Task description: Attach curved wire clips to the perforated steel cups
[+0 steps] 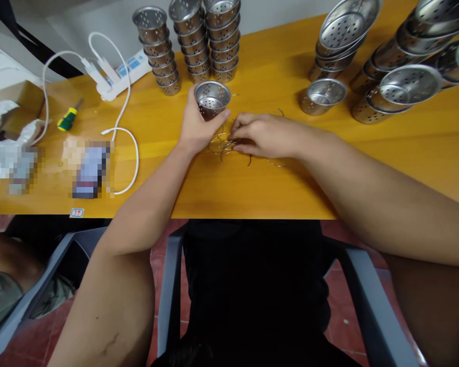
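My left hand [199, 125] is wrapped round a perforated metal cup [212, 99], which it holds upright with the open top facing up. Just to the right, my right hand [258, 133] has its fingers bent together at some thin curved wires [222, 147] on the wooden table [229, 193]. Whether a wire is pinched between those fingers is too small to make out. More wire pieces [249, 160] lie beneath and beside the right hand.
Stacks of perforated cups [162, 56] stand at the back, with larger leaning stacks [398, 92] at the right. A single cup [323, 97] stands near them. Left are a power strip [128, 76], white cable, screwdriver [68, 118] and phone [91, 171]. Another person's leg [11, 260] shows lower left.
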{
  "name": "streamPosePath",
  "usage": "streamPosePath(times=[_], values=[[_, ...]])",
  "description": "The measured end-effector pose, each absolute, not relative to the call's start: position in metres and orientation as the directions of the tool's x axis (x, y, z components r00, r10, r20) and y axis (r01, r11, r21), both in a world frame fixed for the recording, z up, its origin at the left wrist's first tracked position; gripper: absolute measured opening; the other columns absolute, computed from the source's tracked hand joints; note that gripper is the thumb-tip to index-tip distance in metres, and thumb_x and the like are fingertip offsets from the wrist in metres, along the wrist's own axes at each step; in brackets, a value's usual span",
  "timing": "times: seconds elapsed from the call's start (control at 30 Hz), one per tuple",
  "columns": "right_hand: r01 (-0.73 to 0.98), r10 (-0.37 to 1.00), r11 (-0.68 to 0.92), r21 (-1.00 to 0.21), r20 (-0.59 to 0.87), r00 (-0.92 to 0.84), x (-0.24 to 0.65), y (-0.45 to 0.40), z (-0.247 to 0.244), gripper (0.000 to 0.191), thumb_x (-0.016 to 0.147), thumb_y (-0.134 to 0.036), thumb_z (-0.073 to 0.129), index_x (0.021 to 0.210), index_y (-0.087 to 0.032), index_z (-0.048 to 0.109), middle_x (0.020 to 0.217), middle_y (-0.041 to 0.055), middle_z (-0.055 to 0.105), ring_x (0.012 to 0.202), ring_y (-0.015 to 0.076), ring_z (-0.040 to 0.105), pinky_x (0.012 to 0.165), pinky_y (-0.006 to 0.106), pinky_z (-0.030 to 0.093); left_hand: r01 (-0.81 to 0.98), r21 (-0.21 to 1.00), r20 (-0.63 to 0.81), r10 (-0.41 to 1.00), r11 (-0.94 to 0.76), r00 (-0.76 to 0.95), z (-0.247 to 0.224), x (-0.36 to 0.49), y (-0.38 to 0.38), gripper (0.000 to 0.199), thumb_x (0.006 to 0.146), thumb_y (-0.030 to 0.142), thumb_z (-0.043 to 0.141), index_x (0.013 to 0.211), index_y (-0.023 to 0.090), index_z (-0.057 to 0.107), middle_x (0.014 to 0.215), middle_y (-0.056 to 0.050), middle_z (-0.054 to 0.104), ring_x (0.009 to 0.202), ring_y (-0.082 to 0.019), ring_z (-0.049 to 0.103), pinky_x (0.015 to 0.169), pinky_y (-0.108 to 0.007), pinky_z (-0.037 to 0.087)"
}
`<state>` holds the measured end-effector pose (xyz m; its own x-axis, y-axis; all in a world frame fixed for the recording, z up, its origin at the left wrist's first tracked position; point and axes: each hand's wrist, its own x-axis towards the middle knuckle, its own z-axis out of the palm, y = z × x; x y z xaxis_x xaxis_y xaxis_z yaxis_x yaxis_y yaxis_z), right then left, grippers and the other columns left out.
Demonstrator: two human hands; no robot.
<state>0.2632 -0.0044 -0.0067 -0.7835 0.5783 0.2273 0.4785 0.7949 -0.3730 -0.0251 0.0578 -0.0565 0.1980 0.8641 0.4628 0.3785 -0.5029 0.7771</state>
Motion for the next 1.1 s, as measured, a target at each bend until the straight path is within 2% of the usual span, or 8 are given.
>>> streamPosePath(times=[0.17,0.33,0.47,0.6,0.77,0.83,0.97,1.1], values=[[0.53,0.631,0.757,-0.383,0.216,-0.745,0.257,-0.01,-0.005,0.022,0.121,-0.03,0.075,0.127,-0.032,0.096,0.141,0.0093,0.089,0.125,0.0356,0.082,0.11,0.048,0.063,0.392,0.748,0.488,0.844,-0.535,0.222,-0.067,-0.027,0.064,0.11,0.098,0.103,0.088,0.179,0.04,0.048,0.168,-0.015,0.076,0.165,-0.042,0.074,0.149,-0.063,0.058],[0.582,0.668,0.729,-0.36,0.188,-0.72,0.253,-0.017,0.004,0.02,0.118,-0.024,0.074,0.123,-0.029,0.092,0.136,0.01,0.089,0.119,0.035,0.082,0.104,0.046,0.062,0.387,0.745,0.496,0.839,-0.543,0.223,-0.068,-0.028,0.063,0.108,0.098,0.101,0.091,0.177,0.04,0.049,0.169,-0.014,0.076,0.164,-0.041,0.074,0.149,-0.061,0.058],[0.57,0.669,0.729,-0.379,0.219,-0.71,0.251,-0.018,0.008,0.016,0.118,-0.024,0.072,0.121,-0.028,0.087,0.14,0.0116,0.089,0.12,0.0364,0.083,0.108,0.048,0.062,0.386,0.749,0.497,0.842,-0.539,0.211,-0.067,-0.029,0.062,0.106,0.097,0.098,0.093,0.175,0.039,0.051,0.168,-0.014,0.077,0.164,-0.042,0.074,0.151,-0.063,0.056],[0.605,0.72,0.678,-0.417,0.214,-0.66,0.252,-0.024,0.023,0.021,0.125,-0.038,0.068,0.132,-0.031,0.087,0.135,0.0121,0.091,0.12,0.0395,0.084,0.11,0.052,0.063,0.405,0.742,0.496,0.844,-0.534,0.204,-0.064,-0.027,0.062,0.106,0.097,0.095,0.095,0.178,0.042,0.052,0.168,-0.013,0.079,0.163,-0.041,0.075,0.151,-0.065,0.057],[0.673,0.842,0.529,-0.516,0.223,-0.491,0.253,-0.034,0.045,0.043,0.13,-0.068,0.058,0.151,-0.038,0.082,0.137,0.0097,0.092,0.119,0.0393,0.083,0.11,0.054,0.067,0.408,0.727,0.513,0.832,-0.552,0.211,-0.052,-0.019,0.055,0.104,0.102,0.098,0.088,0.184,0.049,0.049,0.168,-0.01,0.08,0.159,-0.039,0.078,0.147,-0.065,0.062],[0.67,0.87,0.488,-0.56,0.244,-0.43,0.252,-0.036,0.05,0.048,0.129,-0.071,0.054,0.15,-0.037,0.08,0.138,0.0099,0.092,0.115,0.0371,0.081,0.108,0.054,0.067,0.431,0.701,0.525,0.82,-0.568,0.228,-0.049,-0.018,0.052,0.108,0.103,0.101,0.084,0.188,0.046,0.046,0.171,-0.011,0.078,0.163,-0.04,0.077,0.148,-0.063,0.061],[0.666,0.891,0.45,-0.595,0.251,-0.378,0.252,-0.032,0.051,0.051,0.12,-0.073,0.06,0.144,-0.033,0.081,0.135,0.0115,0.092,0.105,0.034,0.077,0.104,0.053,0.066,0.444,0.695,0.522,0.821,-0.566,0.228,-0.052,-0.02,0.053,0.114,0.103,0.105,0.083,0.19,0.043,0.042,0.176,-0.013,0.075,0.169,-0.04,0.074,0.151,-0.061,0.059],[0.683,0.898,0.431,-0.59,0.204,-0.39,0.256,-0.025,0.045,0.056,0.116,-0.081,0.063,0.145,-0.039,0.086,0.136,0.0075,0.094,0.11,0.036,0.077,0.102,0.055,0.064,0.379,0.745,0.515,0.835,-0.549,0.196,-0.06,-0.022,0.064,0.115,0.098,0.108,0.085,0.187,0.048,0.043,0.18,-0.012,0.073,0.169,-0.039,0.074,0.152,-0.063,0.059]])
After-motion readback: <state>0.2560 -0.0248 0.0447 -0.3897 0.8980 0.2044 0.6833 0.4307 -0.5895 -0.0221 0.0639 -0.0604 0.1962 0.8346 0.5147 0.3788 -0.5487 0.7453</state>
